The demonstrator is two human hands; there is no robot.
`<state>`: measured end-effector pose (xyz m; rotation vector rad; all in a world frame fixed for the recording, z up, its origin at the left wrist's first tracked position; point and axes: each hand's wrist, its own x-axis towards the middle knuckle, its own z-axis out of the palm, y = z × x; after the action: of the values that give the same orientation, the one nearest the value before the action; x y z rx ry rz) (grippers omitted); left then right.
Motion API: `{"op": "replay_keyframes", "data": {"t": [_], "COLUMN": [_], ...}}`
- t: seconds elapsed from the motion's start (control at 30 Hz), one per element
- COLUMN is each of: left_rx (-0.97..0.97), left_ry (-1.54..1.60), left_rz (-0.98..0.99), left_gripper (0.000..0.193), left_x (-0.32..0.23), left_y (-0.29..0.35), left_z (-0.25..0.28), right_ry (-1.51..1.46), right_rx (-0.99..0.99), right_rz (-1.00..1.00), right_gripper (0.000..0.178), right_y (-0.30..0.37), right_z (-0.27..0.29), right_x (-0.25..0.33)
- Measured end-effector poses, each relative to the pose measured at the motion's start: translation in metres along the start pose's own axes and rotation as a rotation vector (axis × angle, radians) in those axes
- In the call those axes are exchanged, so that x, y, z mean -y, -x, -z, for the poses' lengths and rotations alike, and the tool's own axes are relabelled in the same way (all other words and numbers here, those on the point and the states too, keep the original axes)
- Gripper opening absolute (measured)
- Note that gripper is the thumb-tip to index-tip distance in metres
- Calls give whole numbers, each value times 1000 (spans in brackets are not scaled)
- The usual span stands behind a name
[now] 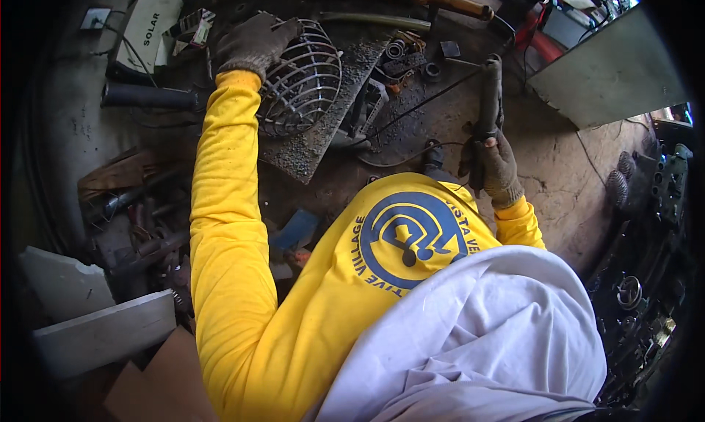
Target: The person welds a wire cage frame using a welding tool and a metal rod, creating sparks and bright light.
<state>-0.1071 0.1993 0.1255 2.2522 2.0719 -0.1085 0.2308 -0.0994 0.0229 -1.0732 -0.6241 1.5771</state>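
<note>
A round metal fan guard (312,73), domed and made of bent wires, sits on a flat metal plate (312,147) strewn with dark grit. My left hand (250,46), in a dark knit glove, grips the guard at its upper left edge; some of its fingertips are hidden. In my right hand (499,171), also gloved, is a welding electrode holder (490,92) held upright, right of the plate. From its jaws a thin dark electrode (429,103) slants down and left, its far tip near the plate's right edge.
A white case (150,29) and a dark cylinder (150,97) lie at the far left. Metal scraps (400,55) are beside the plate. Pale boards (110,326) and loose tools lie lower left. A sheet panel (609,70) leans at far right, with machine parts (631,297) below.
</note>
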Motion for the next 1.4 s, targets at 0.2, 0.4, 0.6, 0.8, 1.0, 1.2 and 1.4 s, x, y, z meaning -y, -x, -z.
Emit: {"op": "replay_keyframes", "data": {"t": [0.2, 0.4, 0.6, 0.8, 1.0, 1.2, 1.4], "left_rx": [-36, -227, -240, -447, -584, -529, -467], "left_ry": [-74, 171, 79, 199, 103, 119, 213], "left_rz": [-111, -413, -403, -499, -545, -480, -477], "left_gripper": [58, 37, 28, 23, 24, 26, 27], "left_x": [4, -5, -32, -14, -11, -19, -2], "left_y": [37, 78, 117, 126, 129, 127, 112], "left_z": [36, 40, 49, 28, 28, 37, 46], "right_ry": [165, 102, 364, 465, 1060, 1188, 1249], "right_rx": [106, 192, 220, 320, 343, 221, 154], "right_rz": [-4, 41, 237, 365, 703, 728, 690], "right_gripper": [55, 59, 62, 67, 67, 69, 67], "right_y": [-17, -39, -61, -69, -86, -82, -81], "right_z": [29, 24, 26, -9, -38, -55, -59], "right_x": [-6, 9, -9, 2, 3, 4, 6]}}
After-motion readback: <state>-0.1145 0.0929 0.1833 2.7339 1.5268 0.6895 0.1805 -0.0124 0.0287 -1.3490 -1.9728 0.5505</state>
